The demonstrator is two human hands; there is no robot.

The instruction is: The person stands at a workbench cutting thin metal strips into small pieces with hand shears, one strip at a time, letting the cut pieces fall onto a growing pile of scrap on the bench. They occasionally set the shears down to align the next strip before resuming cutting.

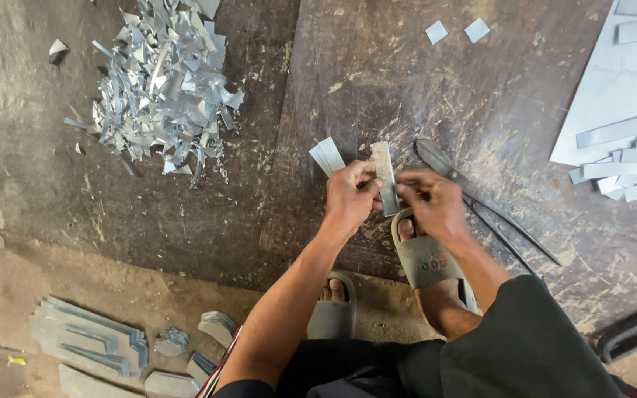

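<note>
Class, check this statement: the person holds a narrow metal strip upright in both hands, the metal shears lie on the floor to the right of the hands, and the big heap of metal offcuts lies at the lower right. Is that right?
Not quite. The heap of metal offcuts lies at the upper left, as the head view shows. The rest stands: left hand and right hand hold the narrow metal strip upright, and the metal shears lie to their right.

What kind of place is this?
Likely a small sheet-metal workshop, worked at floor level. A scrap heap of metal offcuts lies on the floor, tin snips beside the hands, and cut strips are stacked at right.
</note>
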